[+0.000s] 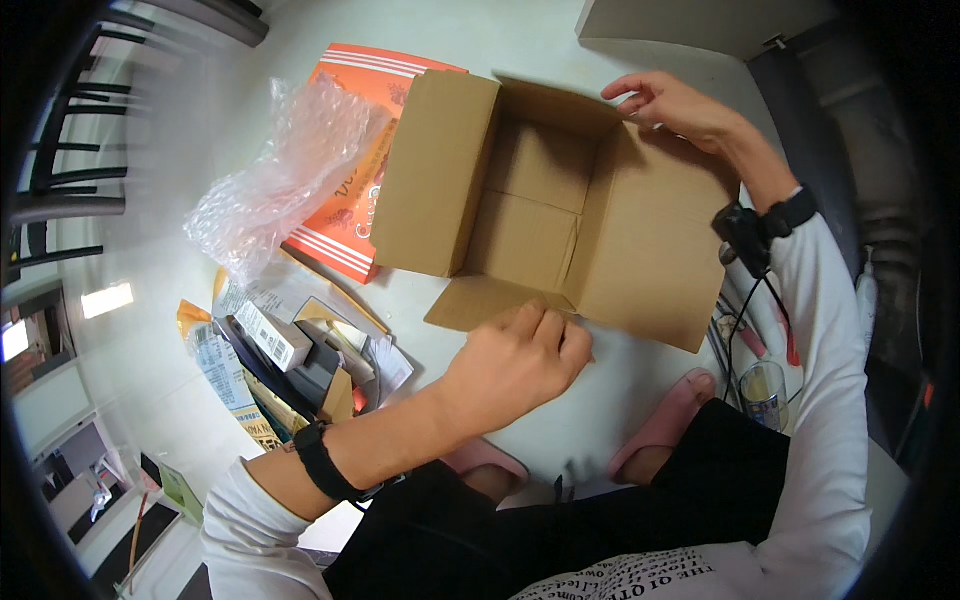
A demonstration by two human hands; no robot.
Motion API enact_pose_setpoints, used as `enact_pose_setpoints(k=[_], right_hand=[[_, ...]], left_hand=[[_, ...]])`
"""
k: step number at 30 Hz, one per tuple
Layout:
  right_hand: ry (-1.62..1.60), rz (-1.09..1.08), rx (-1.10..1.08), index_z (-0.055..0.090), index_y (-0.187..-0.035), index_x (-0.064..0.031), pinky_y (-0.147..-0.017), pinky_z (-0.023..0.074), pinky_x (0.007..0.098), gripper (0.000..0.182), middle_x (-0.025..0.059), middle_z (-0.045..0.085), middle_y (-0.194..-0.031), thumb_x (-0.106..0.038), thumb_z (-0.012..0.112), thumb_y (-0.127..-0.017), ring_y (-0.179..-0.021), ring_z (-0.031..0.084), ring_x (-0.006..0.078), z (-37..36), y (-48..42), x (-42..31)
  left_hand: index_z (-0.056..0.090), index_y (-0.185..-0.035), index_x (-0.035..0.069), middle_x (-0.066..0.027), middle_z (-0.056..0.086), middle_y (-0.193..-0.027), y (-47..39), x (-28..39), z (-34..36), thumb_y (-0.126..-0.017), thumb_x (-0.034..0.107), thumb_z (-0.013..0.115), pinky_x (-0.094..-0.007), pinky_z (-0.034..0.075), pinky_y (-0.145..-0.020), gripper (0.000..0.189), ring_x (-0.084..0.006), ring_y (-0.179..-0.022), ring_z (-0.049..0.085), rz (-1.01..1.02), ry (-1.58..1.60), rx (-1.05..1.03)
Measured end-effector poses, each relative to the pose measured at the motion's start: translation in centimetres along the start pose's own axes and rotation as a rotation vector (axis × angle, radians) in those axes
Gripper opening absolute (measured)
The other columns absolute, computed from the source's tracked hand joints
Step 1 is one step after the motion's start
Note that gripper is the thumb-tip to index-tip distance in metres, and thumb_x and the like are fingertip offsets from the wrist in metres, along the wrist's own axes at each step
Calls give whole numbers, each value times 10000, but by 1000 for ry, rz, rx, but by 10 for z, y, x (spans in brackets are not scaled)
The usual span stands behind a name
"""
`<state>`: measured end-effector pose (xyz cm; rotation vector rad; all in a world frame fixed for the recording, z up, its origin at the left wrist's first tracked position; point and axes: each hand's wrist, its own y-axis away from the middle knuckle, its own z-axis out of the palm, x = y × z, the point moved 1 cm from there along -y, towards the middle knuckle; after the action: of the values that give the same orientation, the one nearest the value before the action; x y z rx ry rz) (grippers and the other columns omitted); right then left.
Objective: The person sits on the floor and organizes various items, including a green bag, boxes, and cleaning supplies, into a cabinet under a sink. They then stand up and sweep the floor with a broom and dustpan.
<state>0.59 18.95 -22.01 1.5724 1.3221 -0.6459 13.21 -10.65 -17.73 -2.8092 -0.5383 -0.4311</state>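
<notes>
Before me a brown cardboard box [532,169] stands with its top flaps spread, and its visible inside holds nothing. My left hand [521,356] is at the near side, its fingers curled onto the edge by the near flap [465,300]; the fingertips are partly hidden. At the far right corner, my right hand [675,112] lies over the edge of the wide right flap [660,232]. Its fingers are loosely bent, and whether they grip the cardboard is hidden. The left flap [439,172] leans outward over an orange printed carton [337,240].
Clear bubble wrap [292,165] lies partly on the orange carton. Left of my left forearm is a pile of packaging with a small white box [274,334]. A clear jar [763,390] and tools sit at the right. My feet in pink slippers [667,412] are close below the box.
</notes>
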Motion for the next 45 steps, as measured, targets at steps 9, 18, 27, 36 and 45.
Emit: enact_pose_setpoints(k=[9, 18, 27, 36, 45], right_hand=[[40, 204, 87, 616, -937, 2, -646, 434, 293, 364, 70, 622, -822, -349, 623, -838, -741, 578, 167, 12, 1, -18], [-194, 392, 182, 627, -894, -43, -585, 434, 263, 285, 57, 631, -833, -322, 634, -837, -721, 583, 148, 9, -18, 4], [-350, 317, 224, 588, -898, -102, -654, 395, 241, 261, -25, 578, -820, -358, 612, -852, -742, 536, 84, 6, 15, -2], [-346, 79, 195, 584, -858, -122, -651, 390, 189, 256, -57, 579, -803, -378, 589, -868, -715, 512, 32, 5, 40, -5], [-277, 158, 202, 598, -934, -102, -700, 411, 218, 286, -37, 603, -856, -380, 544, -894, -757, 539, 41, 4, 16, 16]], left_hand=[[538, -1061, -72, -187, 568, -1084, 10, 27, -4, -714, 143, 540, -323, 489, -824, 408, -288, -1020, 568, -48, -82, -227], [368, -1325, 7, -238, 314, -1393, 29, 27, 34, -805, 149, 478, -542, 316, -989, 550, -383, -1300, 297, -38, -276, -413], [440, -1243, 49, -141, 522, -1151, 13, -40, 31, -660, 139, 655, -431, 373, -900, 628, -257, -1058, 489, -180, 179, -538], [498, -1074, 22, -109, 545, -1052, 45, -42, 64, -711, 117, 549, -359, 371, -863, 379, -265, -995, 495, -74, -128, -173], [458, -1199, -12, -176, 497, -1198, -24, -71, 40, -806, 191, 579, -405, 341, -948, 458, -323, -1139, 437, -353, 524, -675]])
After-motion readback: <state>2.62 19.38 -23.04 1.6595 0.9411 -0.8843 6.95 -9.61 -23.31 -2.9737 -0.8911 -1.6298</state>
